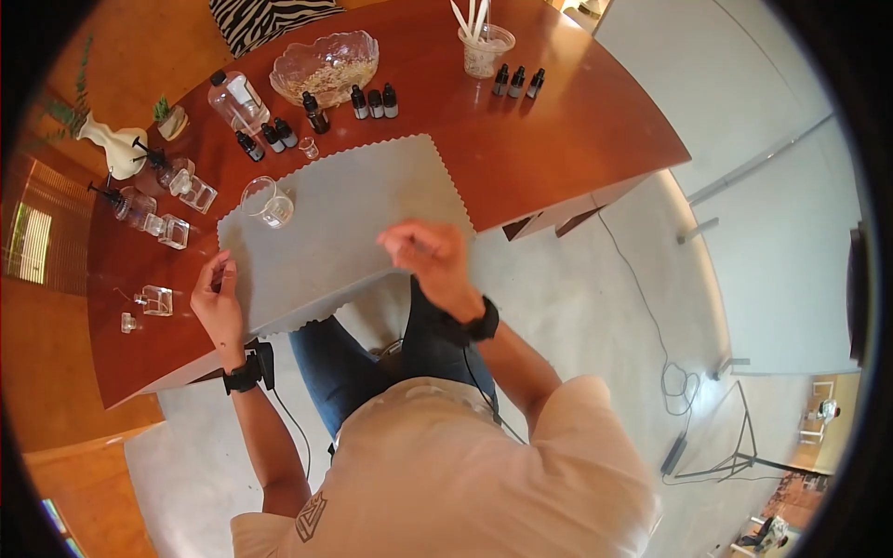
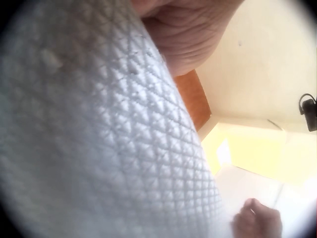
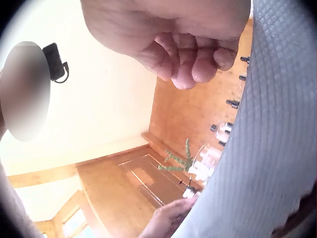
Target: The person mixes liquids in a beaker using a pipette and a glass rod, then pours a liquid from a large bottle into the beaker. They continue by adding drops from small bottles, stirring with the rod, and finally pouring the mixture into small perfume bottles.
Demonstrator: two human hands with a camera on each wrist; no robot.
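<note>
A grey mat [image 1: 344, 214] with a scalloped edge lies on the wooden table, draping over its front edge. My left hand [image 1: 219, 302] is at the mat's left edge, fingers bent, with no object showing in it. Over the mat's right part is my right hand [image 1: 433, 260], its fingers loosely curled; the right wrist view shows those fingers [image 3: 185, 72] bent toward the palm around nothing. A clear glass beaker [image 1: 276, 212] stands on the mat's left side, beyond the left hand. In the left wrist view the mat's textured surface [image 2: 133, 124] hides most of the left hand.
Several black dropper bottles [image 1: 375, 102] stand behind the mat, near a glass bowl [image 1: 321, 74] and a clear bottle [image 1: 237, 100]. Square glass bottles [image 1: 193, 191] and a white vase [image 1: 116, 149] line the left side. A cup with white sticks [image 1: 484, 58] is at back right.
</note>
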